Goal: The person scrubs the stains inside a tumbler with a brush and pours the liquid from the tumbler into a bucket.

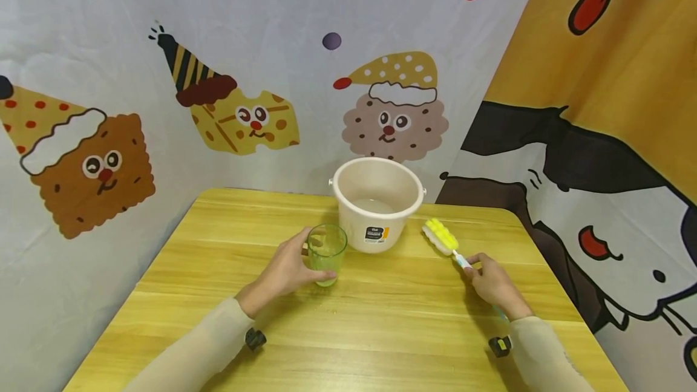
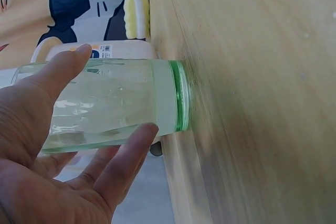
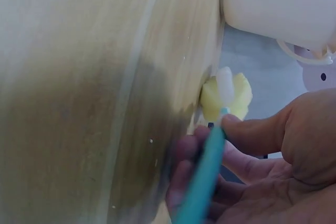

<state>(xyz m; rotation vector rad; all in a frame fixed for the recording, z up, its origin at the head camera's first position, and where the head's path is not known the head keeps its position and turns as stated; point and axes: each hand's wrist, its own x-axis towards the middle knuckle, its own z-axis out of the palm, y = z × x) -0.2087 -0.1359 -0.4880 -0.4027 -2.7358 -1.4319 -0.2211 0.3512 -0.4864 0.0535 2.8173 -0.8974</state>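
A clear green drinking glass (image 1: 327,253) stands upright at the tabletop, left of the bucket. My left hand (image 1: 285,268) is around it, thumb across the near side and fingers at the far side; in the left wrist view the left hand (image 2: 68,129) shows thumb and fingers on opposite sides of the glass (image 2: 115,103). To the right, my right hand (image 1: 492,283) pinches the handle of a sponge bottle brush (image 1: 442,236), its yellow and white head pointing toward the back. In the right wrist view the turquoise handle (image 3: 202,177) lies between thumb and fingers.
A cream bucket (image 1: 378,222) with a label stands at the back middle of the wooden table (image 1: 348,343), some liquid apparently at its bottom. Behind the table hangs a cartoon-printed cloth (image 1: 272,5). Small wet drops dot the tabletop.
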